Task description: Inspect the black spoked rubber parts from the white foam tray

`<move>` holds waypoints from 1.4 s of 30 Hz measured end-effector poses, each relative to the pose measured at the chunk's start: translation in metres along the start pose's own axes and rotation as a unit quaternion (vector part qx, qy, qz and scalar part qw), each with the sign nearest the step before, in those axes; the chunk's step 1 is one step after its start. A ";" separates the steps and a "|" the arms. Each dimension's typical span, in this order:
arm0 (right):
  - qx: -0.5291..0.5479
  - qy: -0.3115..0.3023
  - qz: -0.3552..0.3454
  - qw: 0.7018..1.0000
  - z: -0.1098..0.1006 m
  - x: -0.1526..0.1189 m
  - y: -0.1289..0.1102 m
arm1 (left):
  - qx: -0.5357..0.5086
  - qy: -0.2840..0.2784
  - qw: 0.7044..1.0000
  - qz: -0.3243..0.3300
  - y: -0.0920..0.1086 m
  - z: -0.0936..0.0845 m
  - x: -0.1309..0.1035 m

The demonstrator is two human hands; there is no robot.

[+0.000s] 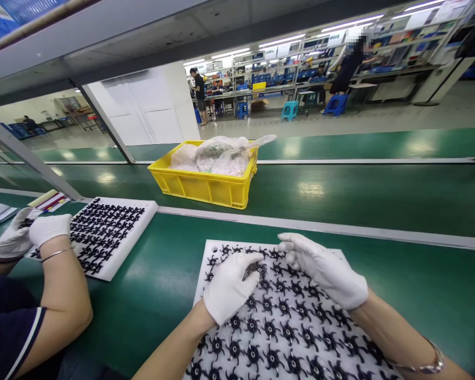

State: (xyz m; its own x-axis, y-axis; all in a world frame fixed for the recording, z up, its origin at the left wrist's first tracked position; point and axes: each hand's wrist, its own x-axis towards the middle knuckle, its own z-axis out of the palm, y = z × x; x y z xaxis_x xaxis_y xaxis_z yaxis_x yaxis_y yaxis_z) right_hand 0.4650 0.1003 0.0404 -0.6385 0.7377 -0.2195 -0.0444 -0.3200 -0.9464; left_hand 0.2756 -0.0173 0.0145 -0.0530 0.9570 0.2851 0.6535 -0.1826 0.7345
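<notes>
A white board (pixel 209 255) lies on the green bench, carrying rows of small black star-shaped parts (pixel 269 328) with curved blades. My left hand (pixel 231 285), in a white glove, is over the board's upper left area, its thumb and fingers curved around a dark part that is mostly hidden. Over the upper right area is my right hand (pixel 322 269), also gloved in white, with its fingers slightly bent and apart and nothing visible in it.
A yellow crate (pixel 206 189) with clear plastic bags stands beyond the board. At the left, a co-worker's gloved hands (pixel 50 229) are beside a second white board (pixel 136 232) of black parts. A metal shelf beam (pixel 142 37) crosses overhead.
</notes>
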 end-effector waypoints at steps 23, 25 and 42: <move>-0.157 -0.017 0.025 0.987 -0.052 0.027 0.005 | 0.083 -0.064 0.992 0.063 -0.009 0.009 0.023; -0.153 -0.017 0.021 0.988 -0.053 0.026 0.006 | 0.092 -0.065 0.992 0.064 -0.008 0.009 0.024; -0.160 -0.012 0.000 0.987 -0.052 0.024 0.008 | 0.134 -0.043 0.980 0.144 -0.014 0.000 0.016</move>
State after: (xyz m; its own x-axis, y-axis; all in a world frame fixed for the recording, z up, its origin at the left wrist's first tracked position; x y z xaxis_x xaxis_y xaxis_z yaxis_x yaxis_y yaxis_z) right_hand 0.4893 0.1458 0.0154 -0.6567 0.7221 -0.2175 0.1989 -0.1123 -0.9736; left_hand 0.2655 0.0004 0.0089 0.2189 0.8921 0.3952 0.8069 -0.3932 0.4407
